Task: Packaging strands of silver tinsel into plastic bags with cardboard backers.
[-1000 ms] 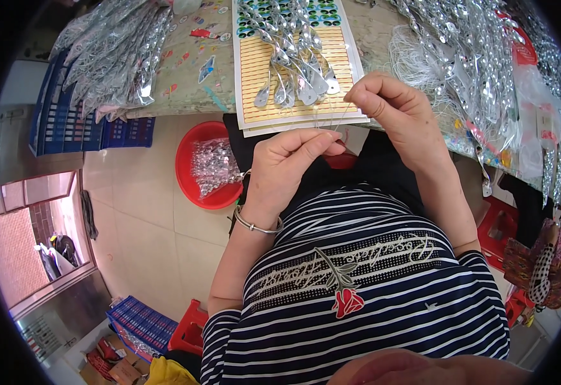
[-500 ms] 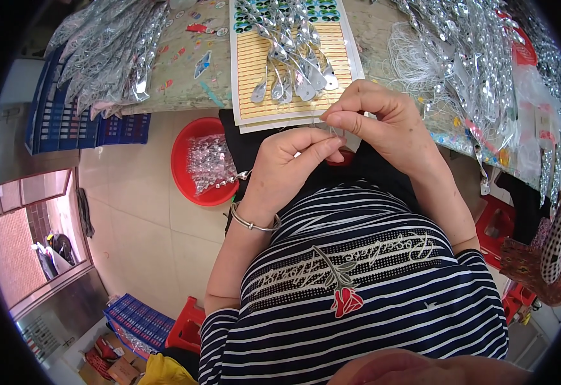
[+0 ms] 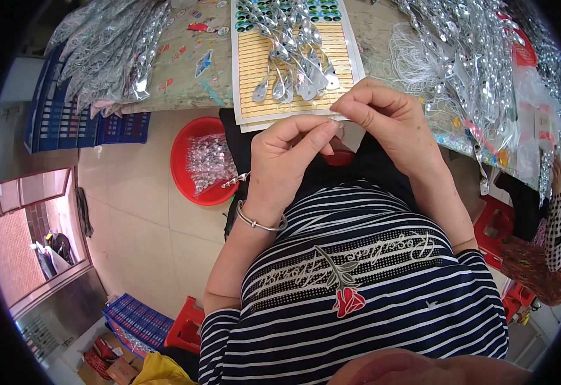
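Clock centred on the meeting fingertips. Left pile (image 3: pixel 110 58) of foil strips is stacked between 9 and 10, lapping over a blue crate (image 3: pixel 50 122). At 8, bagged strips (image 3: pixel 207 160) are held in a red tub (image 3: pixel 181 173) on the floor; one twisted end is left poking out over the rim at 4 of the tub. Snag risk if brushed by the left forearm.

At 11, loose strips (image 3: pixel 306 83) are fanned on a patterned sheet (image 3: pixel 245 77), flat ends pointed at 6. Sheet overhangs the table (image 3: pixel 171 86); could be tipped or slid off if the edge is knocked.

Left hand (image 3: pixel 284 151): fingers pinched narrow, seemingly on a fine thread (image 3: pixel 337 117). Right hand (image 3: pixel 389 125): fingers narrow too, almost touching the left ones; whether the same thread is gripped cannot be told. Slip or missed knot possible, thread being thin and barely visible.

At 2, a white tangle (image 3: pixel 412 61) is left loose beside the right pile (image 3: pixel 479 70); could be knotted further if dragged. Toward 4, a dangling strip (image 3: pixel 483 170) could be caught by the right arm.
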`<state>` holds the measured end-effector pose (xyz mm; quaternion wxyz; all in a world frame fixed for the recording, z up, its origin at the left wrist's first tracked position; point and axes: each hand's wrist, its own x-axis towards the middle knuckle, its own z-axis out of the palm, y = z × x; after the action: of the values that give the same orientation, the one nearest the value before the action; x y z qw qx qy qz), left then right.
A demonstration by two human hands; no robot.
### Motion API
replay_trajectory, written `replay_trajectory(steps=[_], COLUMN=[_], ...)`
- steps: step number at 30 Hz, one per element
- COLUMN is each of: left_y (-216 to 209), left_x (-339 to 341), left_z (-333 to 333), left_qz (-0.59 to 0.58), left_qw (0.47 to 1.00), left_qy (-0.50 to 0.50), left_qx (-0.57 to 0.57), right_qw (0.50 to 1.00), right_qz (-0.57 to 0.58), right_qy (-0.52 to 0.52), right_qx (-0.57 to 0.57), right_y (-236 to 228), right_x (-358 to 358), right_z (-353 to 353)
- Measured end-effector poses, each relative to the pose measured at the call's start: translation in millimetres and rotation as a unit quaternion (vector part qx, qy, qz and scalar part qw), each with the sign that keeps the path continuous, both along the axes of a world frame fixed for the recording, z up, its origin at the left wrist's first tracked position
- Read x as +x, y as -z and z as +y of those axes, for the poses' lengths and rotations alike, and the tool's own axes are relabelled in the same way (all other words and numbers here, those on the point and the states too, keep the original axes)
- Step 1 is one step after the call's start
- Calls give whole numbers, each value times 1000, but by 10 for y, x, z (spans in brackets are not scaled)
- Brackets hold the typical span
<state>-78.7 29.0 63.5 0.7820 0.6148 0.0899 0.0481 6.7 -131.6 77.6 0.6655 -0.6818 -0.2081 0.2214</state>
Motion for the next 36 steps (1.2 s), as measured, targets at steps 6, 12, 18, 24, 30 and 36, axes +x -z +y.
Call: replay_trajectory(steps=[6,12,18,24,30,36], left_y=[19,48,30,49,35,62], left_x=[-25,-19,-29,-12,0,2], left_z=[9,-11,11,-17,-41,-45], left_qz=[5,-22,-23,-24,-6,5], left_qw=[1000,999,993,993,994,996], left_qy=[-9,-17,21,30,49,55], left_qx=[1,30,115,115,100,76], right_qw=[998,991,991,991,990,997], right_qz=[30,121,117,116,122,72], right_qy=[33,37,12,4,0,-12], right_qx=[35,41,55,62,65,35], right_y=[76,119,87,110,137,139], right_x=[11,-80,-152,-141,-116,-100], right_z=[-87,-133,-194,-218,-216,-212])
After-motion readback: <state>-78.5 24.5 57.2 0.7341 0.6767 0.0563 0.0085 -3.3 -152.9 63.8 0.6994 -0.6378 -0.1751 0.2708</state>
